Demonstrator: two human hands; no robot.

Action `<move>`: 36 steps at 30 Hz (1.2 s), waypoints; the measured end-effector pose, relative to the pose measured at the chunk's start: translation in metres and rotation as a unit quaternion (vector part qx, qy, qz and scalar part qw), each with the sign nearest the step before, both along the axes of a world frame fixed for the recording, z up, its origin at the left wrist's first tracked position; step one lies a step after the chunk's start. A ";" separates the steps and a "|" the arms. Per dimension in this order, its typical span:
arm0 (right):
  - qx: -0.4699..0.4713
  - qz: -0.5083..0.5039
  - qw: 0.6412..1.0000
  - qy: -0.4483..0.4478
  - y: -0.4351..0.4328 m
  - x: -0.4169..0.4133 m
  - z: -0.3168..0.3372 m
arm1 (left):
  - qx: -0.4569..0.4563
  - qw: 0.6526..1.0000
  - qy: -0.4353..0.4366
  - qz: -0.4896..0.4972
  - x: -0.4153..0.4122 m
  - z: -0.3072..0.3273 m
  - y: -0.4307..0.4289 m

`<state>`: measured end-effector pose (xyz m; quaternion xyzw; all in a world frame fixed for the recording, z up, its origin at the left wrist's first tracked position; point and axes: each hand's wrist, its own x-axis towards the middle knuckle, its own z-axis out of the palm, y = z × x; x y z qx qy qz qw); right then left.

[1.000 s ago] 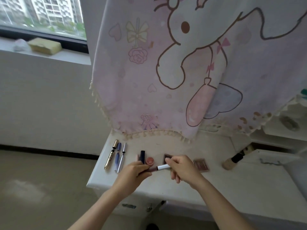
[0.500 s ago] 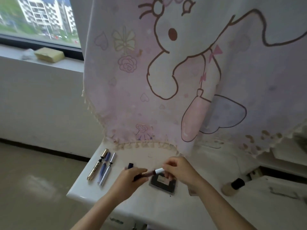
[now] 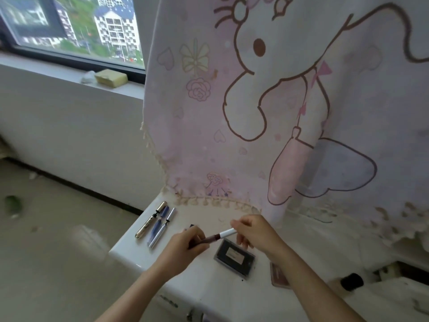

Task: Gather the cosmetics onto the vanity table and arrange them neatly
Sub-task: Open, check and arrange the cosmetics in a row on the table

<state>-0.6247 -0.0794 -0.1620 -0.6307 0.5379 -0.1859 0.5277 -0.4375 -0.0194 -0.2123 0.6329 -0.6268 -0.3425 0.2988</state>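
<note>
Holds a thin lip pen point(image 3: 217, 237) just above the front part of the white vanity table point(image 3: 139, 257), between both hands. Grips its dark red end with the left hand point(image 3: 183, 249), fingers curled round it. Pinches its white end with the right hand point(image 3: 257, 231), thumb and forefinger closed on it, other fingers bent loosely downward. Lies tilted, white end toward 2 o'clock.

At 10 o'clock from the left hand, side by side near the table's left edge: a gold tube point(image 3: 151, 220), a blue tube point(image 3: 159, 223) and a white pen point(image 3: 162, 228), all pointing toward 1 o'clock. At 5 o'clock from the lip pen, below the right hand, a flat dark case point(image 3: 234, 257) with a pale label. At 4 o'clock from that, a brown-red case point(image 3: 279, 274), partly hidden by the right forearm. Farther toward 3 o'clock, a black cap point(image 3: 351, 281), blurred.

At 12 o'clock behind the table, a hanging pink cloth point(image 3: 255, 112) with a cartoon drawing; at 10 o'clock on the window sill, a yellow sponge point(image 3: 111, 77)
</note>
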 end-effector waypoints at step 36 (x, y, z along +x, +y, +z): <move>-0.004 0.083 0.996 -0.043 -0.019 0.039 -0.025 | 0.087 0.984 0.078 0.133 0.036 -0.012 0.035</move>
